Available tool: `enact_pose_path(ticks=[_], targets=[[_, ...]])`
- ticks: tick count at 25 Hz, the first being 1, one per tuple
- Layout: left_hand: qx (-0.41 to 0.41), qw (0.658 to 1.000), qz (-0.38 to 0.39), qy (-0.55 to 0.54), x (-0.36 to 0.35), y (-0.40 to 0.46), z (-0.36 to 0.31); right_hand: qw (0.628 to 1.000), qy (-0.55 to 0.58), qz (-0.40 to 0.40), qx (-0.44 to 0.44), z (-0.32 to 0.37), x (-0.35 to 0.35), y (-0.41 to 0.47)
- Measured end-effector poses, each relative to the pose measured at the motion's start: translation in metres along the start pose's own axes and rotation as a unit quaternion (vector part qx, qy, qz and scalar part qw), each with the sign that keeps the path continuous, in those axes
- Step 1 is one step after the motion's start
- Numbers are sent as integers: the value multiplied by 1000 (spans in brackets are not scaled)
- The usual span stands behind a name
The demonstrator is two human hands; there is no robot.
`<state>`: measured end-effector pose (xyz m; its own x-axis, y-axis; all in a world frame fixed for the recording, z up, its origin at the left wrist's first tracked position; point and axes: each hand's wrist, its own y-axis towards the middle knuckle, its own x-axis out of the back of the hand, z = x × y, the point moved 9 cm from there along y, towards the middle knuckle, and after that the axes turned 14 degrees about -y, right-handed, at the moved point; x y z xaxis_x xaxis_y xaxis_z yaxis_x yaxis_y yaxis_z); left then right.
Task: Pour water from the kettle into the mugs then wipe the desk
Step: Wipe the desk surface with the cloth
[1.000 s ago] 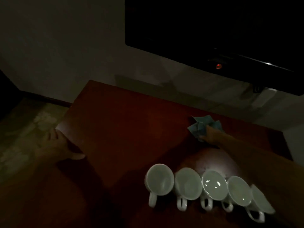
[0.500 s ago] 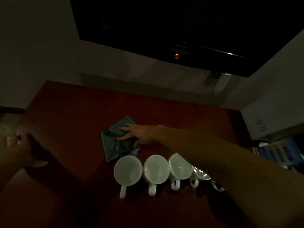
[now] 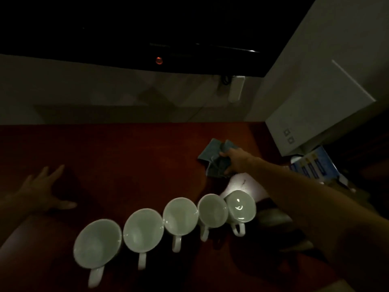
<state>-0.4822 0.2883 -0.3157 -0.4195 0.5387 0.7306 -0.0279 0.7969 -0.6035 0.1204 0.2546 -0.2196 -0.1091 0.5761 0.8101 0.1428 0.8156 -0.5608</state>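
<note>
Several white mugs (image 3: 180,213) stand in a row near the front edge of the dark red desk (image 3: 117,157), handles toward me. Light glints inside the rightmost mug (image 3: 240,205). Behind that end of the row lies a crumpled blue-grey cloth (image 3: 214,153). My right hand (image 3: 235,160) presses down on the cloth, fingers curled over it. My left hand (image 3: 40,189) rests flat on the desk at the far left with fingers spread and nothing in it. No kettle is in view.
A dark television (image 3: 147,30) hangs on the wall above the desk, with a small red light. A white cabinet (image 3: 315,114) stands at the right. A blue package (image 3: 311,163) lies beside it. A bright patch of light falls on the desk behind the rightmost mug.
My right hand has swept the cloth across the desk from behind the left end of the mug row to behind its right end. My left hand has opened flat on the desk.
</note>
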Motion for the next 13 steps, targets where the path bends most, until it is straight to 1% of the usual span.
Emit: enact_pose_path(ticks=[1,2,3,4,6,8,10,13], targets=[[17,999,14,-45,-3,-10,-20,999,12,-5,-35,-14,0,-3],[29,998,20,-48,-2,-5,-22,997,41,-7,-65,-27,-4,0],[41,998,7,-53,-1,4,-22,995,49,0,-90,-38,-8,2],[61,997,10,-50,-6,20,-8,992,61,5,-109,-47,-14,6],[59,997,-3,-45,-7,20,-10,991,44,23,-126,-61,-24,14],[36,999,-12,-26,1,-6,-36,992,20,24,-119,-63,-23,13],[14,1000,-9,14,4,-17,-53,995,-13,19,-98,-46,-14,0],[27,999,19,-2,3,-30,-59,998,-4,4,-59,-2,1,-15]])
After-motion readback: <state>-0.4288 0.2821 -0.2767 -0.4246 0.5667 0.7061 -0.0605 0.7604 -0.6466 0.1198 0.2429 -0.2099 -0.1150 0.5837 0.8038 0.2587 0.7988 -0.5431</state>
